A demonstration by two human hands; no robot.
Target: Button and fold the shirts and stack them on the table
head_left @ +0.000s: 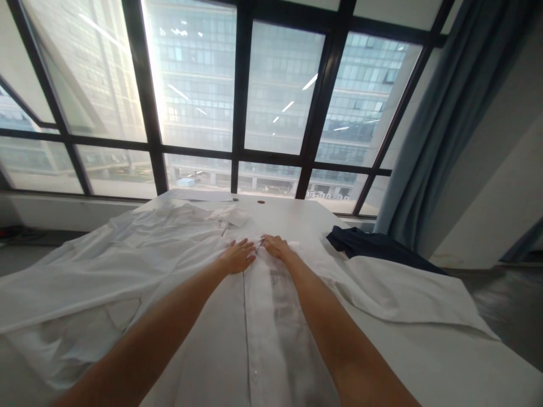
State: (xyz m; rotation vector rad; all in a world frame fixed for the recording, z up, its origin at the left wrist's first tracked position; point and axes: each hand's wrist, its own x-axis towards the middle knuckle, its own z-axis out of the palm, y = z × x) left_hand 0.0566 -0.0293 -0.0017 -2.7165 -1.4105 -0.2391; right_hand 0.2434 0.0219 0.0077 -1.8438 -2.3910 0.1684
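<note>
A long white coat [203, 333] lies spread over the table, its front strip [258, 339] running toward me and a pocket outline showing at left. On the far part of that front, my left hand [238, 257] rests palm down with its fingers apart. Close to its right, my right hand [275, 247] has its fingers bent together on the cloth at the strip's edge. A thin dark line or object shows between the two hands, too small to name. The fabric under the right fingertips is partly hidden.
The white table [292, 212] reaches the large window [280, 90]. Dark navy cloth [382, 246] lies at right, partly behind a white sleeve or panel [407, 288]. A blue-grey curtain [441, 135] hangs at right. White sheets [203, 195] lie at the far edge.
</note>
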